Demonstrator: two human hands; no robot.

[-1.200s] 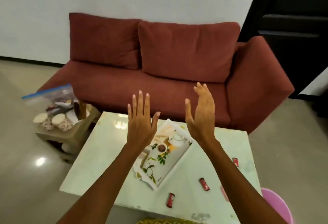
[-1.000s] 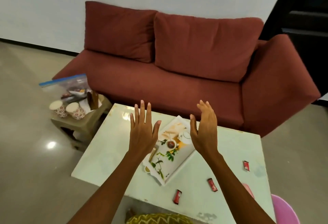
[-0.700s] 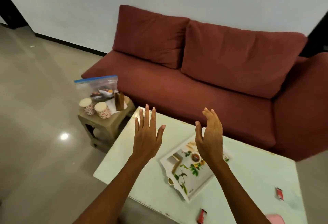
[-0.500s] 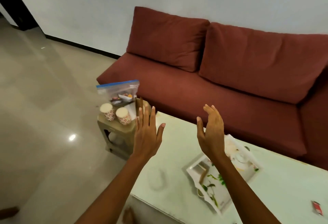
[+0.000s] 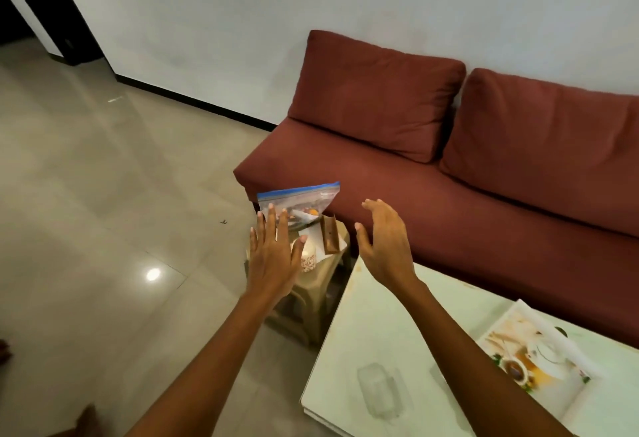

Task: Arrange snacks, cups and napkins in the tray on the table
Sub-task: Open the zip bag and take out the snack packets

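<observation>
A white tray with a printed tea-and-leaves picture [image 5: 584,402] lies on the pale table [image 5: 373,333] at the lower right. On a small beige stool [image 5: 311,305] left of the table stand a clear zip bag of snacks with a blue strip [image 5: 301,199], a patterned paper cup [image 5: 308,258], white napkins [image 5: 316,234] and a brown holder [image 5: 329,237]. My left hand [image 5: 273,256] hovers open in front of the stool, hiding part of the cups. My right hand [image 5: 387,243] is open to the right of the stool. Both hold nothing.
A dark red sofa [image 5: 449,167] with two back cushions stands against the white wall behind the stool and table. Glossy beige floor tiles [image 5: 103,229] spread to the left. A dark doorway [image 5: 20,21] is at the far upper left.
The view has swung left, so the stool now sits at centre and the tray has slid to the lower right edge. Both open hands have come over the stool; the red snack packets are out of view.
</observation>
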